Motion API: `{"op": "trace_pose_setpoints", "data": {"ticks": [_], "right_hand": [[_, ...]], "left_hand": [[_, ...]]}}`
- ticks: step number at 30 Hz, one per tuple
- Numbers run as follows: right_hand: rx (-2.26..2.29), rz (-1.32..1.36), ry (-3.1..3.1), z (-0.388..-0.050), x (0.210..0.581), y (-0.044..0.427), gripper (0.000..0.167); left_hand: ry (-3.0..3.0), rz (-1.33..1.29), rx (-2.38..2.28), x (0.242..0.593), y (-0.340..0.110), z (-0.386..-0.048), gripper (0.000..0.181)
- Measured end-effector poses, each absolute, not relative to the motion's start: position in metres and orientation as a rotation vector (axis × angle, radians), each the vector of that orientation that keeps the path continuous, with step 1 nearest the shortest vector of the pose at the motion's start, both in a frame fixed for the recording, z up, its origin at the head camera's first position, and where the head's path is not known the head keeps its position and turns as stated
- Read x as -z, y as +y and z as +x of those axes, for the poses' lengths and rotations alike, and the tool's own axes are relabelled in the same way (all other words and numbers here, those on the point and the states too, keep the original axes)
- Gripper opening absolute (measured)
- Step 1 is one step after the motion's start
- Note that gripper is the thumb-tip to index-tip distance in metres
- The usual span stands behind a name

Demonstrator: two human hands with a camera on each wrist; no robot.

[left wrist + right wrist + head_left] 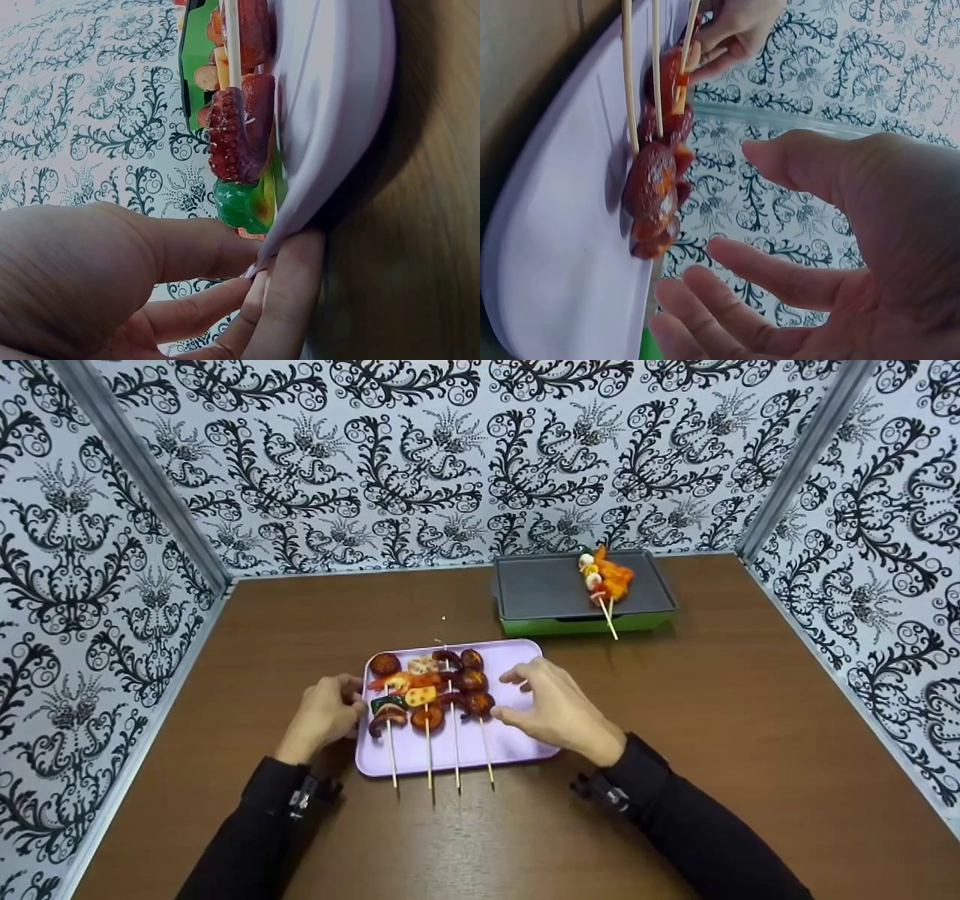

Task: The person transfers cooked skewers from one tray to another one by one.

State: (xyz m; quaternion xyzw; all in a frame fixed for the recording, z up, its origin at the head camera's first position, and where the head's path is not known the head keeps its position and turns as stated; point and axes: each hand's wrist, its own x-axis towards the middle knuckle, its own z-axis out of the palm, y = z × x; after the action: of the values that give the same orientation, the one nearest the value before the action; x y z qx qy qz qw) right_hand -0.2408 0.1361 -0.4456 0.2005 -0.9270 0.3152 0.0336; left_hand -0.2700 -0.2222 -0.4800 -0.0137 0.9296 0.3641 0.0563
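A lilac tray (517,746) lies on the table, bearing several food skewers side by side, their sticks jutting over its near edge. My left hand (322,712) pinches the tray's left rim between thumb and fingers, as the left wrist view shows close up. Beside its fingers, a skewer has a dark red octopus-like piece (236,135) and a green piece (244,202). Over the tray's right part hovers my right hand (559,709), thumb and fingers spread, holding nothing. Nearest to it is the rightmost skewer with glossy brown round pieces (478,703).
Behind the tray stands a green griddle with a dark grey plate (536,585). On it lie a skewer of white and yellow pieces (592,580) and an orange one (616,581), sticks over the front edge. Patterned walls (420,457) enclose the brown table (750,697).
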Motion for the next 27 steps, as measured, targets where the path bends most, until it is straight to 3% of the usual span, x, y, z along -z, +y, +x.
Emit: {"op": "trace_pose_setpoints", "data": {"ticks": [14,27], "right_hand": [[-0.854,0.729,-2.695,-0.261,0.442,0.156,0.074],[-0.781,0.543,-2.689,-0.286,0.435,0.191,0.083]], "left_hand": [[2.761,-0.07,-1.16,0.48,-0.22,-0.27,0.041],[2.774,-0.053,-1.182,0.48,-0.22,-0.269,0.041]]}}
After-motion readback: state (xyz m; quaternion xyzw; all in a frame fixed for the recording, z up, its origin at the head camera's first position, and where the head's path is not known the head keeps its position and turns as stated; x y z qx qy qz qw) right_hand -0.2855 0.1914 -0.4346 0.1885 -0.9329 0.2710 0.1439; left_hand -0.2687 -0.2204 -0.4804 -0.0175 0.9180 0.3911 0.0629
